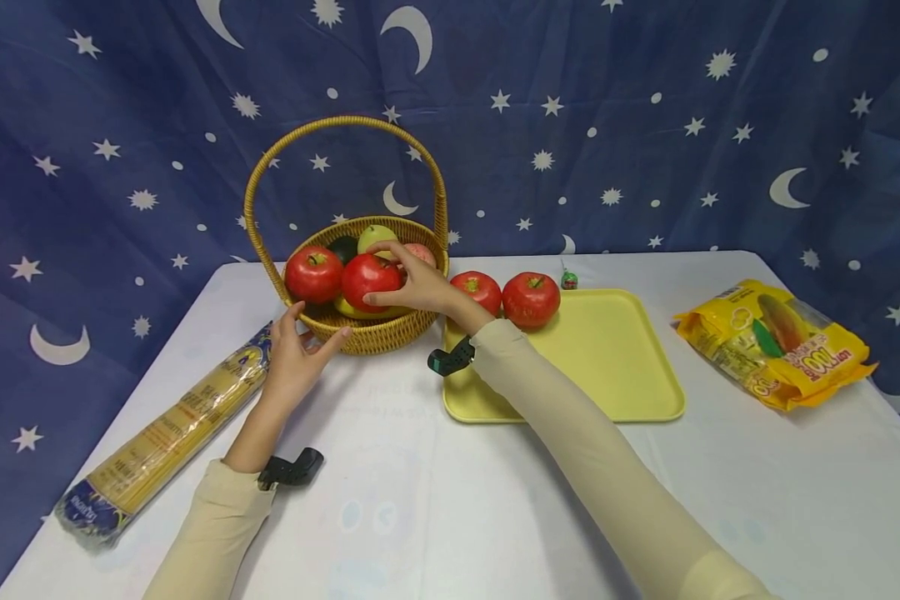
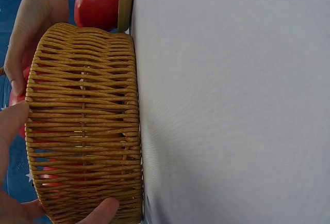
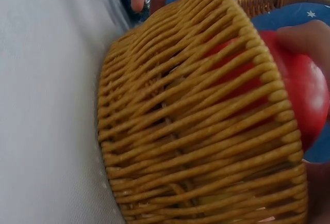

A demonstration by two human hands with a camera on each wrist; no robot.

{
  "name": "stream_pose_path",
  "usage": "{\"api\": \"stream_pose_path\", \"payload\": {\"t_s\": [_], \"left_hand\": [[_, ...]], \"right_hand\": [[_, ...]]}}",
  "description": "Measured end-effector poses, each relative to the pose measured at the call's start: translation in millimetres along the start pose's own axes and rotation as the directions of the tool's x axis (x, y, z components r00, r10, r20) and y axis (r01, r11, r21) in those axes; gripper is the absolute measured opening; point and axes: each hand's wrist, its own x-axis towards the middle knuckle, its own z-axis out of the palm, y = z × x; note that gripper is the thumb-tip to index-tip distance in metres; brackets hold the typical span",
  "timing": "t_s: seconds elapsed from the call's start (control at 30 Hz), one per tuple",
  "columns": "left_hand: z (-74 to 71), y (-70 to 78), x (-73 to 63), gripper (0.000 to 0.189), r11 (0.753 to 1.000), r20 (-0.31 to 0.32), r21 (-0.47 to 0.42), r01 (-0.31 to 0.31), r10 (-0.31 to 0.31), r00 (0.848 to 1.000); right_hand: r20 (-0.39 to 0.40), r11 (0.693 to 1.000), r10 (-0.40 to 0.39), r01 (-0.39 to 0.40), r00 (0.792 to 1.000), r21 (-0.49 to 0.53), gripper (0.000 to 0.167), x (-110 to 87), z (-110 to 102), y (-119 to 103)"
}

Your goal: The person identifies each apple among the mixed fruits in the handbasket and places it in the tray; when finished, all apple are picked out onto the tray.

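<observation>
A wicker basket with a tall handle stands at the back left, holding fruit. My right hand reaches into it from the right and grips a red apple between thumb and fingers, just above the front rim. Beside that apple lies another red apple, with a green pear, a dark green fruit, a pinkish fruit and something yellow around them. My left hand rests against the basket's front left side, fingers spread at the rim, as the left wrist view also shows.
Right of the basket, a yellow tray carries two red apples at its back left. A small green-wrapped candy lies behind it. A spaghetti pack lies at left; a yellow snack bag sits far right.
</observation>
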Motion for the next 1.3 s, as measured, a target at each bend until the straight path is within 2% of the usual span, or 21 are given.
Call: {"api": "stream_pose_path", "payload": {"t_s": [0.33, 0.5, 0.6, 0.87, 1.03, 1.3], "left_hand": [[1.1, 0.4, -0.1, 0.092, 1.000, -0.004, -0.006, 0.001, -0.001, 1.000], [0.7, -0.1, -0.3, 0.093, 1.000, 0.003, -0.006, 0.006, -0.006, 1.000], [0.2, -0.3, -0.1, 0.093, 1.000, 0.002, -0.004, 0.004, -0.004, 1.000], [0.0, -1.0, 0.7, 0.092, 1.000, 0.004, -0.009, -0.001, 0.001, 1.000], [0.2, -1.3, 1.1, 0.092, 1.000, 0.004, -0.007, -0.002, 0.002, 1.000], [0.2, -1.1, 1.1, 0.092, 1.000, 0.002, -0.001, -0.006, 0.006, 1.000]], "right_hand": [[0.000, 0.997, -0.080, 0.080, 0.997, 0.022, 0.068, -1.9, 0, 2], [-0.004, 0.993, -0.111, 0.110, 0.994, -0.042, 0.068, -4.0, 0, 3], [-0.015, 0.990, -0.112, 0.111, 0.994, -0.088, 0.068, -4.4, 0, 3], [-0.067, 0.989, -0.106, 0.098, 0.992, -0.115, 0.068, -6.5, -1, 2], [-0.102, 0.989, -0.108, 0.097, 0.989, -0.111, 0.067, -10.8, -1, -1], [-0.105, 0.990, -0.126, 0.118, 0.986, -0.080, 0.067, -15.1, 0, -1]]}}
